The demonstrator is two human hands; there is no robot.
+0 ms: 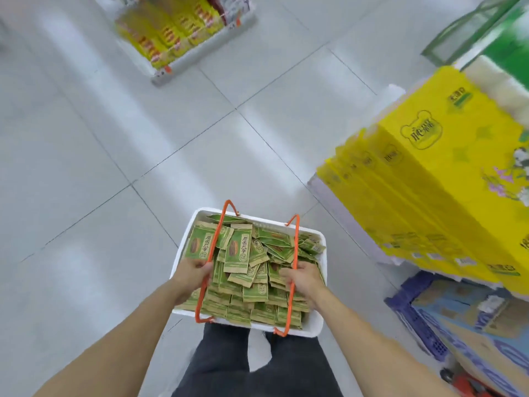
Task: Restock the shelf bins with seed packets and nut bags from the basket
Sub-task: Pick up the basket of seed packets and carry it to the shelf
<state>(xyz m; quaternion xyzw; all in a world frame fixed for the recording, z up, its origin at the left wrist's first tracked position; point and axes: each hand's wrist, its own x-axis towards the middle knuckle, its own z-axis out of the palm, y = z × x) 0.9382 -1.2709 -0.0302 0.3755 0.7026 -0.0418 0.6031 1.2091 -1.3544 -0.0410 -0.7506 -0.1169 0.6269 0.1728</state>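
Your left hand (pixel 192 272) and right hand (pixel 304 277) each close around an orange handle (pixel 294 253) of the basket (pixel 183 253). Keep it level (seed packets (pixel 237 250) are heaped to the rim) while you carry.

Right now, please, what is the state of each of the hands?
Left hand: closed on the left orange handle of the basket.
Right hand: closed on the right orange handle, above the seed packets.

We hold a white rectangular plastic basket (pixel 320 242) w/ green-and-tan paper seed packets (pixel 237 249); left hand (pixel 194 272) & right hand (pixel 303 277) each grip an orange wire handle (pixel 294 247).
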